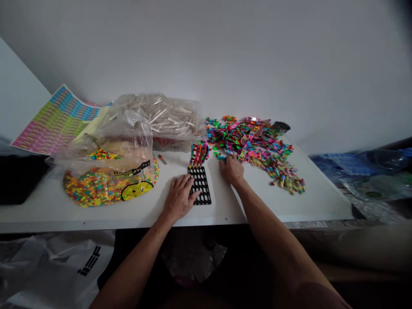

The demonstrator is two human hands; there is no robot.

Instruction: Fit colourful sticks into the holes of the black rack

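Observation:
A black grid tray lies on the white table near its front edge, with several colourful small pieces standing in its far rows. My left hand rests flat beside the tray, fingers spread over its left edge. My right hand reaches to the near edge of a big heap of colourful pieces, fingers curled down into it; what they grip is hidden.
A clear plastic bag of multicoloured candy beads lies at left. Behind it sits a clear bag of pale tubes and a colourful sticker sheet. A dark cup stands behind the heap. White bags lie below the table.

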